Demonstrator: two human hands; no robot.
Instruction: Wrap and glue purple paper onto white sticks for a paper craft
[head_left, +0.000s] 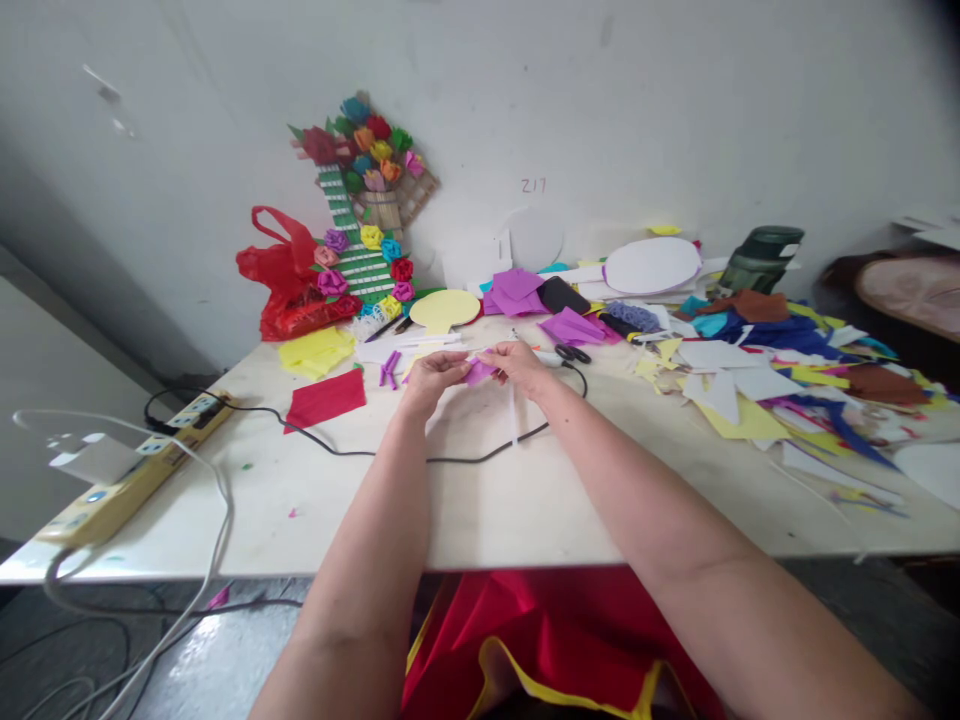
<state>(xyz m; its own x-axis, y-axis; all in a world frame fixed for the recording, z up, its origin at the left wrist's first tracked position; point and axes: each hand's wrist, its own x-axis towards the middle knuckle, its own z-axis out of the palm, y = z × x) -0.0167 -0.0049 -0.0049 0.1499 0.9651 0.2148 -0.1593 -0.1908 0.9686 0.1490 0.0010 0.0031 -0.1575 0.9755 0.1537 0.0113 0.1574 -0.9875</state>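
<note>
Forearms stretch forward; left hand and right hand pinch purple paper.

Only legible mark: "217" handwritten small and faint on the white wall above the desk, first digit could also be a Z; nothing readable on the power strip, the green container or the paper scraps.

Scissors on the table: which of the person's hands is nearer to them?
Right. The right hand is just left of the scissors, close beside them. The left hand is farther left, beyond the purple paper piece that both hands pinch.
</note>
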